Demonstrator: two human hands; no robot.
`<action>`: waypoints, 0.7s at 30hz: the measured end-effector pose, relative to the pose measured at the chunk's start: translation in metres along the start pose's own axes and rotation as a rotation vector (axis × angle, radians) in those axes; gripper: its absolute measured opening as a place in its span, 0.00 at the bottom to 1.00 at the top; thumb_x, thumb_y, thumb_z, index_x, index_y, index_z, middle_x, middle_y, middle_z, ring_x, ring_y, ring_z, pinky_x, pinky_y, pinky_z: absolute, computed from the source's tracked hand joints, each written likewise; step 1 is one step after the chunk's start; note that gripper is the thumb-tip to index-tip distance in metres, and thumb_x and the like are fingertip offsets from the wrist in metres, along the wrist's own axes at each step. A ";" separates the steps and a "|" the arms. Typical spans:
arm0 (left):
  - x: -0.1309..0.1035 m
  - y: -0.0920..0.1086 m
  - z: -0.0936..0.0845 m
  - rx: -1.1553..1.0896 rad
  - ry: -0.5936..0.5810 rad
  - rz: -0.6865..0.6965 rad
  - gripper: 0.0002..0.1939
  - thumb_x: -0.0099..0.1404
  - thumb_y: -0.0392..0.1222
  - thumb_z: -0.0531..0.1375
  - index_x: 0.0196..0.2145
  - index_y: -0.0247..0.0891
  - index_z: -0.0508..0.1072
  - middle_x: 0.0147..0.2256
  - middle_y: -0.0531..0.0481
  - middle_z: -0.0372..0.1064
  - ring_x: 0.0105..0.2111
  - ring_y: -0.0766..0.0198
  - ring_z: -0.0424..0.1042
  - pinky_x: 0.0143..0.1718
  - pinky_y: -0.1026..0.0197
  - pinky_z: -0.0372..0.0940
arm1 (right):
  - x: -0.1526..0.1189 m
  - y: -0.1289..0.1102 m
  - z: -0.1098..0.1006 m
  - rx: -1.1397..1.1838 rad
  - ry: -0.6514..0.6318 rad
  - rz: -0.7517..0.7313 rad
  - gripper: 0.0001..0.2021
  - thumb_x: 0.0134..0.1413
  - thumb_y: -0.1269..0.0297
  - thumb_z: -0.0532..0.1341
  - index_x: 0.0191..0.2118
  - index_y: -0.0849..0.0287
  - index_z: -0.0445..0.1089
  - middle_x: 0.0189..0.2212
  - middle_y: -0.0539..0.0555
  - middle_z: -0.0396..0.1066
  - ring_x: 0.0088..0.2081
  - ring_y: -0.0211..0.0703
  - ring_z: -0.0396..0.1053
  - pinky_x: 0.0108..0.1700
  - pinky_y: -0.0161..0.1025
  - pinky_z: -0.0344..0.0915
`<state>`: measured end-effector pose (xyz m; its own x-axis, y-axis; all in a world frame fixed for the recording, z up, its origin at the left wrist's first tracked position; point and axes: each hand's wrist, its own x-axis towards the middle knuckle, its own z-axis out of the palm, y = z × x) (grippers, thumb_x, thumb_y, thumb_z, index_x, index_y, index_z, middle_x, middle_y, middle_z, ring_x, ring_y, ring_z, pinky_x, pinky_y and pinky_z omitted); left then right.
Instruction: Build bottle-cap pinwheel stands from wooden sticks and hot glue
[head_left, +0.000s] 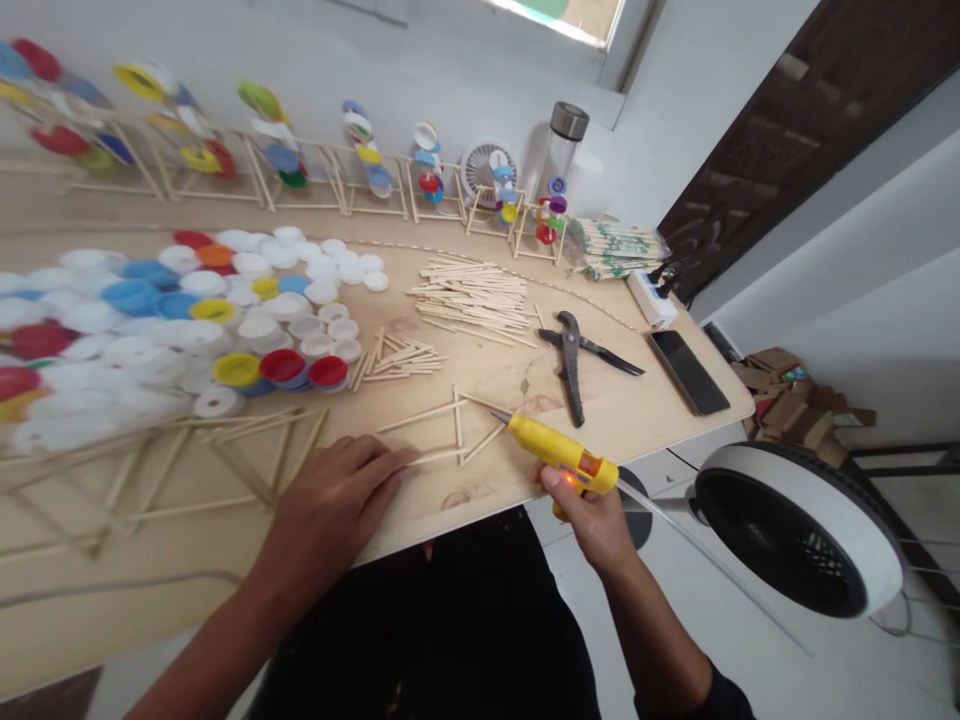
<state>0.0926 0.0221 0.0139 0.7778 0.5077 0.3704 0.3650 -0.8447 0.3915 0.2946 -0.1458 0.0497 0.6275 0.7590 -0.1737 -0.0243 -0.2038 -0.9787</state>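
My right hand point(592, 515) is wrapped round a yellow glue gun point(559, 452), which has a small orange light showing and a long clear glue stick out of its back. The gun's tip is beside a small stick frame point(459, 425) lying on the wooden table point(420, 500). At the frame's left side, my left hand point(349, 490) has its fingers closed on the end of a thin wooden stick point(437, 456). Short sticks point(405, 360) lie loose just behind the frame.
Bottle caps point(285, 330) cover the left. Stick frames with cap wheels point(367, 170) line the back. Behind the gun are a stick pile point(476, 300), pliers point(571, 365), a phone point(688, 372) and a power strip point(651, 298). More stick frames point(180, 470) stand front left; a fan point(795, 530) is right.
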 end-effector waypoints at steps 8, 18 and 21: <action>0.001 0.001 0.000 0.032 0.003 0.006 0.15 0.69 0.45 0.50 0.40 0.40 0.75 0.31 0.48 0.70 0.32 0.60 0.68 0.35 0.57 0.62 | 0.000 0.008 -0.001 0.048 0.004 0.008 0.20 0.46 0.45 0.66 0.30 0.60 0.69 0.20 0.45 0.56 0.20 0.30 0.49 0.20 0.31 0.51; 0.002 0.003 -0.001 0.033 -0.001 -0.010 0.16 0.69 0.47 0.49 0.40 0.41 0.75 0.30 0.49 0.71 0.32 0.61 0.68 0.34 0.58 0.61 | -0.001 0.008 -0.002 0.011 -0.005 0.032 0.20 0.48 0.45 0.66 0.31 0.61 0.69 0.21 0.46 0.59 0.20 0.32 0.51 0.21 0.32 0.53; 0.002 0.003 -0.001 0.032 -0.007 -0.007 0.16 0.69 0.47 0.49 0.40 0.41 0.75 0.31 0.49 0.71 0.32 0.61 0.68 0.34 0.58 0.61 | -0.001 0.008 -0.002 0.009 -0.002 0.033 0.20 0.47 0.45 0.66 0.31 0.61 0.69 0.21 0.46 0.58 0.21 0.32 0.52 0.21 0.31 0.53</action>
<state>0.0945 0.0211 0.0168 0.7785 0.5129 0.3619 0.3867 -0.8460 0.3670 0.2953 -0.1498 0.0418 0.6247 0.7531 -0.2064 -0.0525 -0.2232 -0.9734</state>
